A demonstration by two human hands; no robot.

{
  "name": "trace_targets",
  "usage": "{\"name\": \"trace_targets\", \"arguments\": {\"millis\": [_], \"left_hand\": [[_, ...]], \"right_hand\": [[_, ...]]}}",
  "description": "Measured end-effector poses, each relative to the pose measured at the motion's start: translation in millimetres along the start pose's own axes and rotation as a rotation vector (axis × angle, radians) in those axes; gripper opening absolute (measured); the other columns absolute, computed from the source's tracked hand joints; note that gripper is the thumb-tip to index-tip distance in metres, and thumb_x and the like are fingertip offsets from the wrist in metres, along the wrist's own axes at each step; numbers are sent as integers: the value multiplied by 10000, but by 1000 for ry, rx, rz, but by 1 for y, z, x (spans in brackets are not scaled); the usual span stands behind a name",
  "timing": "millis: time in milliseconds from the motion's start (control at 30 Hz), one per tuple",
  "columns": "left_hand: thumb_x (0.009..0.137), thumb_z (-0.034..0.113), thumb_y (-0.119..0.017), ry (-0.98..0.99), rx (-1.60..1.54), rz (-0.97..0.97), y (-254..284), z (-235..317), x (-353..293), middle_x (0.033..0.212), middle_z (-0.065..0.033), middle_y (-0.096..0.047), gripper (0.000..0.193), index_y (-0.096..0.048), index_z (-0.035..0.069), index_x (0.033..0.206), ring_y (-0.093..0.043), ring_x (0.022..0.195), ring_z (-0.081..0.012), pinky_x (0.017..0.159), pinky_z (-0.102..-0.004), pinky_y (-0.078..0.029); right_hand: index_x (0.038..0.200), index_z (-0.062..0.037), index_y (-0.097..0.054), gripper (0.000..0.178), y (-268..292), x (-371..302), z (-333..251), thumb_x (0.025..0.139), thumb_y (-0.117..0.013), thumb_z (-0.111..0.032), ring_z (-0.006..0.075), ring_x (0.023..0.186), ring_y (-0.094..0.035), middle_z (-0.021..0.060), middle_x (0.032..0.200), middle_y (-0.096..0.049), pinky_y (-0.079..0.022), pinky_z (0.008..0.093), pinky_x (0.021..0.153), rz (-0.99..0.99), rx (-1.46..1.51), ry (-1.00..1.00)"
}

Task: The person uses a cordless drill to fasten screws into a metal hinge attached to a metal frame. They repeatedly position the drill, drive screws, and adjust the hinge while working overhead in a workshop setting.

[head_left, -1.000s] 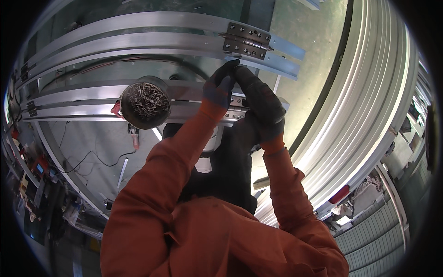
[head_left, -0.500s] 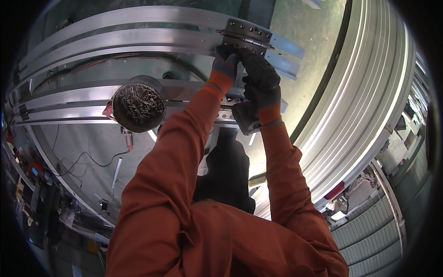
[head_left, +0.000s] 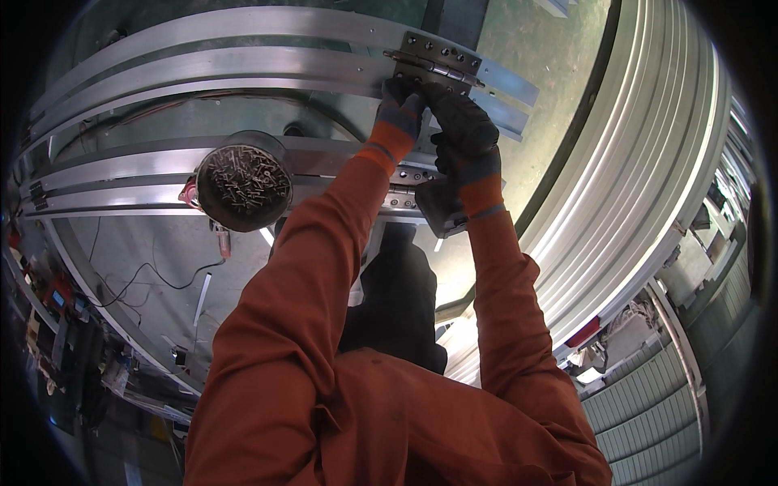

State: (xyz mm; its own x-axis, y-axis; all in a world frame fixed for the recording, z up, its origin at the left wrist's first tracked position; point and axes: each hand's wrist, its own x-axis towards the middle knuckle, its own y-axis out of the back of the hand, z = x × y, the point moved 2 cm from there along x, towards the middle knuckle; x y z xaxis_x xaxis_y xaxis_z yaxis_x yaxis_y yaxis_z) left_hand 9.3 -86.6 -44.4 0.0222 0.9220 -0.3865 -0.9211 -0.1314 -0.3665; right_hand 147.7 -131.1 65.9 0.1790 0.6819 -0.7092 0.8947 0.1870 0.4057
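Note:
My gloved right hand (head_left: 470,166) is wrapped round the grip of a black cordless drill driver (head_left: 462,121), whose front end points at a hinge (head_left: 438,66) on the far aluminium profile (head_left: 243,65). Screw heads show in several holes of the hinge's upper leaf. My gloved left hand (head_left: 399,112) is closed at the lower leaf, close beside the drill's nose. Whatever its fingers pinch is hidden. A second hinge (head_left: 403,197) lies on the nearer profile (head_left: 146,201), partly covered by the drill's battery end.
A round tub of screws (head_left: 245,180) stands on the nearer profile, left of my arms. Beneath it a corded power tool (head_left: 224,241) trails its cable. Long pale profiles (head_left: 616,186) are stacked along the right. Dark hoses (head_left: 243,97) run between the two profiles.
My right hand and the drill have shifted very slightly to the right. The left hand stays at the hinge's lower leaf.

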Motion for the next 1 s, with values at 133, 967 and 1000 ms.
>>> {"name": "trace_targets", "arguments": {"millis": [133, 967, 1000], "left_hand": [[979, 114, -695, 136, 315, 196, -8, 32, -9, 1186, -116, -706, 304, -623, 65, 1270, -673, 1081, -302, 969, -390, -534], [813, 426, -721, -256, 706, -145, -68, 161, -4, 968, -81, -743, 300, -786, 135, 841, -702, 1031, -314, 1032, -463, -495], [811, 417, -723, -281, 679, -99, -66, 163, -6, 961, -84, -743, 294, -786, 131, 840, -702, 1024, -318, 1027, -466, -498]], "right_hand": [[1331, -25, -688, 435, 18, -4, -65, 922, -755, -156, 293, 1122, -751, 172, 1173, -788, -568, 381, 934, -25, -128, -169], [1326, -61, -645, 404, 32, 1, -59, 944, -776, -44, 180, 1198, -659, 110, 1299, -676, -557, 330, 1015, -141, 148, 206], [1373, -69, -594, 420, 36, 3, -54, 974, -719, -106, 182, 1249, -615, 105, 1357, -630, -519, 335, 1055, -172, 45, 236]]}}
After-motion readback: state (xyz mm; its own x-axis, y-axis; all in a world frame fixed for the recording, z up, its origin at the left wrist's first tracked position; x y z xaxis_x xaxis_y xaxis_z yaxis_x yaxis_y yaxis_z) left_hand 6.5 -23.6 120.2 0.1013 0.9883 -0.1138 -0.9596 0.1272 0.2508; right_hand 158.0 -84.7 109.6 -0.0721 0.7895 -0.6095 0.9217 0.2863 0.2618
